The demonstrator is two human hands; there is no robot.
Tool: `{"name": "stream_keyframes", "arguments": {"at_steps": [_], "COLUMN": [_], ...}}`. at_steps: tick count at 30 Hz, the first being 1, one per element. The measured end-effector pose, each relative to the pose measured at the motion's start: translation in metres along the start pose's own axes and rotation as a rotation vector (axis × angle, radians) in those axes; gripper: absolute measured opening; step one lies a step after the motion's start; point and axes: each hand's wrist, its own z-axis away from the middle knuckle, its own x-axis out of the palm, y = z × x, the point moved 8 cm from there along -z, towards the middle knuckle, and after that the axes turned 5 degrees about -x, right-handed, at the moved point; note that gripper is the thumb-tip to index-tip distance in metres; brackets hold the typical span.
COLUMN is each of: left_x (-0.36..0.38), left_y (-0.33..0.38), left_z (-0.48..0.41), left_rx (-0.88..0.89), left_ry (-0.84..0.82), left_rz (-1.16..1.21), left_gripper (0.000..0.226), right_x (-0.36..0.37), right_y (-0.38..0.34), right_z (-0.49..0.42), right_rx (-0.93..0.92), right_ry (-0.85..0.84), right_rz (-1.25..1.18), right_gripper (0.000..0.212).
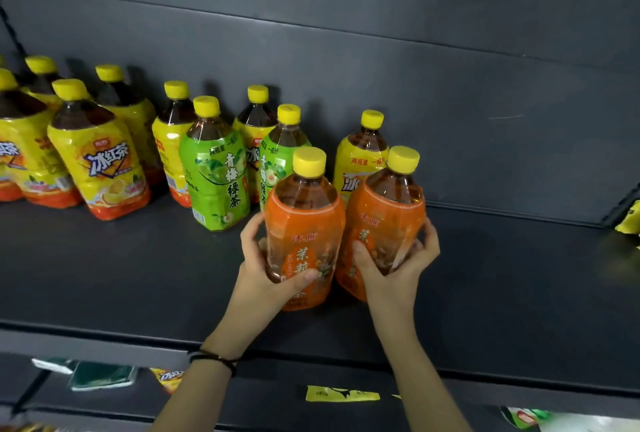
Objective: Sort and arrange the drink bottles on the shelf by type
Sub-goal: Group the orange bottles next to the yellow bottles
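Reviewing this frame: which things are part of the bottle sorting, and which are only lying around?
Job: left orange bottle in left hand; right orange bottle in right hand; green bottles; yellow bottles; shelf.
Lying about: yellow tag on the shelf edge; packets below; yellow packet far right.

A shop: a dark metal display shelf (138, 276) carries rows of yellow-capped tea bottles (100, 161) left of the fingers (430, 241), and a yellow label strip (343, 393) sits on the edge below them.
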Motion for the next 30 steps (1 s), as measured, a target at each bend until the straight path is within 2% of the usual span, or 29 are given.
{"name": "stream_keyframes", "arguments": {"at_steps": [6, 12, 15, 18, 26, 30], "left_x": [-0.019, -0.068, -0.108, -0.158, -0.29, -0.357], "left_y": [0.005, 0.013, 0.019, 0.021, 0.03, 0.028], "left_z": [0.019, 0.036, 0.049, 0.065, 0.105, 0.123], "left_rx": [0.034, 0.049, 0.066, 0.084, 0.074, 0.087], "left_ry": [0.132, 0.28, 0.396, 0.516, 0.645, 0.695], "left_rz": [-0.037, -0.03, 0.024, 0.033, 0.073, 0.1], "left_gripper": [0.1, 0.095, 0.089, 0.087, 0.08, 0.078], "right_x": [0.006, 0.053, 0.089, 0.133, 0.272, 0.337], "right_y": [-0.002, -0.013, -0.018, -0.027, -0.051, -0.068], "right_z": [0.002, 0.017, 0.027, 0.037, 0.093, 0.125], "right_rx": [0.015, 0.056, 0.062, 0.088, 0.185, 0.208], "right_ry": [-0.054, -0.177, -0.247, -0.305, -0.415, -0.445], "right_rz": [-0.056, -0.167, -0.179, -0.215, -0.333, -0.357], "right_gripper": [0.089, 0.089, 0.09, 0.081, 0.073, 0.076]}}
